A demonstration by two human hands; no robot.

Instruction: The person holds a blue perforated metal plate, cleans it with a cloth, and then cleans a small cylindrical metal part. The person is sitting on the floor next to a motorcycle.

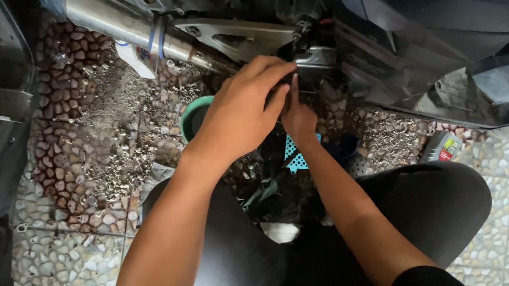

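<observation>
Both hands: met at a small black part (pixel 287 52) on the motorcycle's (pixel 436 32) underside, far centre; I judged it a fitting or loosening step
Left hand (pixel 241 111): fingers curled over the part; whether they pinched it I could not tell
Right hand (pixel 297 117): forefinger raised to the part; grip hidden
Next move: called for steady fingertip pressure, I reckoned
Exhaust pipe (pixel 129 24): far left
Green bowl (pixel 192 114): just beside the left hand
Floor (pixel 79 171): pebbled, gritty; pale tiles nearer
Bottle (pixel 441 147): right, lying down

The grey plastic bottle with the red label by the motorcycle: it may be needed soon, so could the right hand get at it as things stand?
Probably yes: the grey plastic bottle with the red label lies uncovered on the pebbled floor, right of the right hand.
</observation>
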